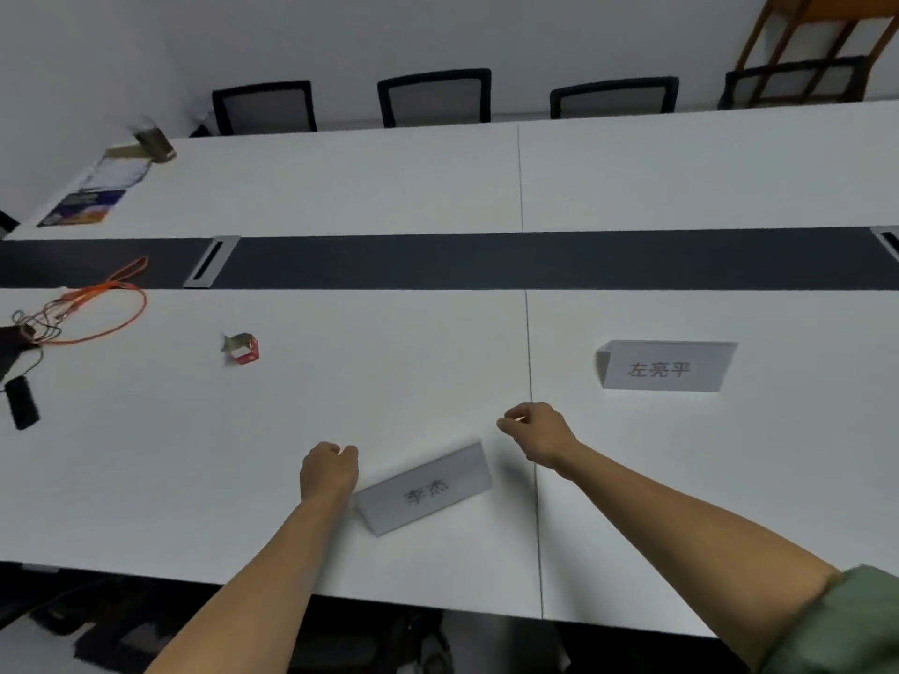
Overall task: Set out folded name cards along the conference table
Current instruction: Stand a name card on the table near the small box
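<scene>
Right sleeve: green, bunched above the elbow at the lower right corner.
Left forearm: bare, rises from the bottom edge and slants up and right over the table's near edge.
Left hand: back turned up, fingers curled into a loose fist, thumb against the forefinger, grips nothing; sits just beside the left end of the near name card, contact impossible to tell.
Right forearm: bare, stretches from the sleeve up and left, crosses the table seam.
Right hand: wrist bent, fingers curled in, thumb tip meets the forefinger, holds nothing; hovers just past the card's right end, apart from it.
Near name card: grey-white, folded into a tent, stands between the 2 hands, askew with its right end farther away; shows 2 dark printed characters.
Far name card: same folded tent, right of the seam, well apart from the near one, stands square to the table edge; shows 3 characters.
Conference table: white panels, dark strip down the middle.
Small box: red and white, left of the hands.
Orange cable: looped at the far left, beside a black device.
Chairs: 4 black ones along the far side.
</scene>
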### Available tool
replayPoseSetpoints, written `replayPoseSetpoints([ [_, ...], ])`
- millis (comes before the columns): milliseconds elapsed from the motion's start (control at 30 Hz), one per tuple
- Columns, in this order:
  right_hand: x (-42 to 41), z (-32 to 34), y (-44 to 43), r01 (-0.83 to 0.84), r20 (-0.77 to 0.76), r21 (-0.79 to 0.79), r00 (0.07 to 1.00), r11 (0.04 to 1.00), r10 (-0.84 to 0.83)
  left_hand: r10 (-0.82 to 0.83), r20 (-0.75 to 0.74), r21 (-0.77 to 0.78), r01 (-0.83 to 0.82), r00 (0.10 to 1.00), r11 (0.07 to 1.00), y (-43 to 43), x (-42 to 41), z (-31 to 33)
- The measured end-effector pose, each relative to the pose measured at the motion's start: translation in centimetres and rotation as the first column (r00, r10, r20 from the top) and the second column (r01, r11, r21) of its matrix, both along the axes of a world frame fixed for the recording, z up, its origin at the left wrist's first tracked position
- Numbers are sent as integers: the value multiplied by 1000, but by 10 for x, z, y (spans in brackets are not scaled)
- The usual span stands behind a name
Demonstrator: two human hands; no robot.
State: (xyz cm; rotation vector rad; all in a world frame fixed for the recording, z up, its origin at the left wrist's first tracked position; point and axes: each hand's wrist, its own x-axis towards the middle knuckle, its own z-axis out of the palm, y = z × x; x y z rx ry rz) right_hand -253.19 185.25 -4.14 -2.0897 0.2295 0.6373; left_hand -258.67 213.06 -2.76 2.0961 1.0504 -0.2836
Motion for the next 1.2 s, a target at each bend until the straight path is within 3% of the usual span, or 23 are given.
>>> replayPoseSetpoints([
  [200,-5,-26,49,2,-112,-87,994,996,-12,-4,-78,-330,-22,997,944,17,-20,-32],
  [433,-26,-33,77,165,-115,-52,979,985,-170,-7,-27,-422,-5,1000,907,18,-26,-36],
  [667,-46,-6,96,143,-27,-35,989,989,-144,20,19,-396,-11,1000,918,43,-45,-14],
  [800,-54,11,126,58,54,-9,997,998,-57,85,133,-342,-35,987,939,67,-64,13],
  [1200,-88,73,317,-158,211,122,969,980,130,413,397,-302,-309,819,902,226,-145,88],
])
